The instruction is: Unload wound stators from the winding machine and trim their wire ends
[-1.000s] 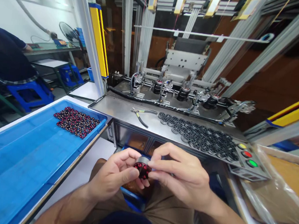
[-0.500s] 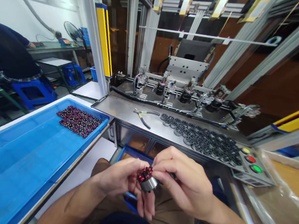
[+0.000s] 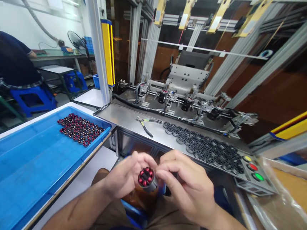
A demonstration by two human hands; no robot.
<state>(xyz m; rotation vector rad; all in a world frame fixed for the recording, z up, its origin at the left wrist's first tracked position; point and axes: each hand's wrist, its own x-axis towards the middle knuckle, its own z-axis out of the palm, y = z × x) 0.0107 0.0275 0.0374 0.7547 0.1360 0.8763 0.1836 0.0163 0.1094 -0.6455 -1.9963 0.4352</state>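
Note:
A small motor stator (image 3: 146,177) with red wire windings is held over my lap, its wound face turned up toward me and a grey metal side below. My left hand (image 3: 124,175) is closed round its far left edge, fingers curled behind it. My right hand (image 3: 190,186) pinches with thumb and forefinger right at the stator's right edge; whatever lies between those fingertips is too small to make out.
A blue tray (image 3: 30,175) at left holds many red-wound stators (image 3: 81,130). On the metal bench lie cutting pliers (image 3: 145,127) and rows of black ring-shaped cores (image 3: 204,144). A winding machine (image 3: 185,92) stands behind; a button box (image 3: 255,179) is at right. A seated person (image 3: 10,59) works far left.
The stator has turned so its wound face points more toward me. My left fingers, spread below it before, have lifted and curled behind it. My right hand stays pinched beside it.

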